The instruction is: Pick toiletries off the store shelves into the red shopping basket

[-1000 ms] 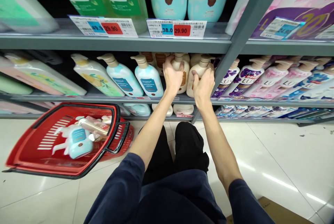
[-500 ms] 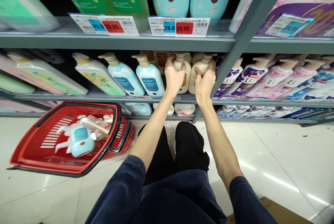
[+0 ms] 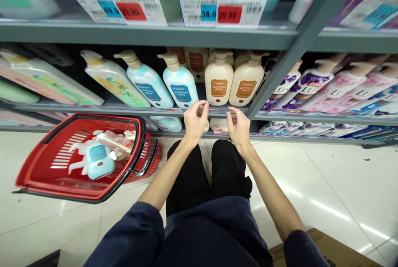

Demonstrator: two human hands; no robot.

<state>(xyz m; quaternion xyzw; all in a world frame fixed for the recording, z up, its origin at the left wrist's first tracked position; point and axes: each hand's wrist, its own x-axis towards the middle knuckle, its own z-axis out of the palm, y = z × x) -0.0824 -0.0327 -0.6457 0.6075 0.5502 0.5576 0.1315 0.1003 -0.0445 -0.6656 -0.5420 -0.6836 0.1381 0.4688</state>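
Two cream pump bottles with brown labels, a left one (image 3: 219, 77) and a right one (image 3: 246, 79), stand upright side by side on the middle shelf. My left hand (image 3: 195, 121) is just in front of the shelf edge, below and left of the left cream bottle, its fingers loosely curled around nothing. Below the right cream bottle is my right hand (image 3: 239, 129), also loosely curled and holding nothing, with a ring on one finger. Both hands are apart from the bottles. A light blue pump bottle (image 3: 180, 82) stands left of the cream pair.
A red shopping basket (image 3: 34, 165) at the left contains a blue-labelled bottle (image 3: 98, 161) and other packages. The upper shelf edge (image 3: 149, 35) and a grey upright (image 3: 280, 77) frame the bottles. A cardboard box (image 3: 336, 252) lies at lower right.
Both hands have let go of the cream bottles and drawn back toward me, down to the shelf's front edge. The cream bottles stay on the shelf, now fully visible.
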